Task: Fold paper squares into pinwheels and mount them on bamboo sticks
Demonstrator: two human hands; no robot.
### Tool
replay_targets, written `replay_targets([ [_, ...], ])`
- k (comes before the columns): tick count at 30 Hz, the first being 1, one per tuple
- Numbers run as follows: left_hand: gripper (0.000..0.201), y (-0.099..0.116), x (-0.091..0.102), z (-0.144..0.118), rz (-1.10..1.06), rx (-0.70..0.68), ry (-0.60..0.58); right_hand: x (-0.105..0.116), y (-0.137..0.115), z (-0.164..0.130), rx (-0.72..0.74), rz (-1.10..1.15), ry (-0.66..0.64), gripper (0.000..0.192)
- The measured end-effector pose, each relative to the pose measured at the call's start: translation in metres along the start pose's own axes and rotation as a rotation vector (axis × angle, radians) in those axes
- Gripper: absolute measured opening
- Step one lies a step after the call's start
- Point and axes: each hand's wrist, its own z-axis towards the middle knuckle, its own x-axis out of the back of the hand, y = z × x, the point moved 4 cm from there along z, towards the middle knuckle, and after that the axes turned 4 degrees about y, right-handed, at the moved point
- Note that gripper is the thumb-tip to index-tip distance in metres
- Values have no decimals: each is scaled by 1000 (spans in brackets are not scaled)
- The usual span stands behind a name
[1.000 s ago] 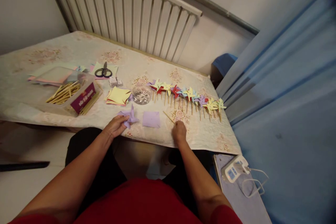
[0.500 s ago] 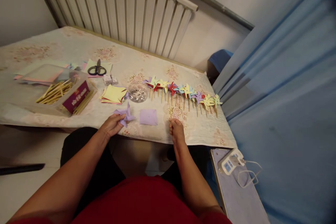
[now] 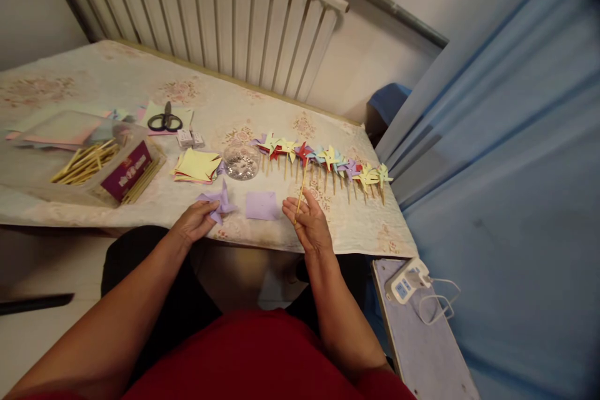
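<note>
1. Since the earlier frame, the right hand (image 3: 309, 225) has lifted the wooden stick (image 3: 300, 190) off the bench (image 3: 140, 200) and now pinches its lower end between thumb and fingers, the stick standing nearly upright just right of the frame's centre.
2. Left hand (image 3: 190, 225), at centre-left, is curled around one edge of the purple pinwheel (image 3: 216, 203), which rests on the cloth at the bench's near edge.
3. As a judgement, the step goes best with the pinwheel held flat and steady by its centre while the stick's top is brought to the middle; a grip low on the stick gives little control of the tip, so sliding the fingers higher would help.
4. Between the two hands lies a purple paper square (image 3: 261, 205), right on the path from stick to pinwheel; it may be brushed aside.
5. Behind it stand a clear dish of small shiny bits (image 3: 240, 162) and a pile of yellow squares (image 3: 197, 165).
6. A row of finished pinwheels (image 3: 323, 159) runs toward the right edge, close behind the raised stick.
7. At the left sit a box of sticks (image 3: 94, 165) and scissors (image 3: 165, 120).
</note>
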Motion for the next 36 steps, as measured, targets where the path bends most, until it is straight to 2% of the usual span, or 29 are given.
replay_targets([
  [5,24,2,-3,-2,-17,-5,-2,-9,-4,-4,2,6,-85,77],
  [17,19,5,-9,-6,-39,23,19,-15,-7,-10,0,-1,-97,51],
  [29,26,3,-7,-4,-101,32,6,-20,-13,-13,-22,53,-12,37],
  [36,30,1,-5,-3,-73,13,12,-15,-10,-12,-59,67,49,30],
])
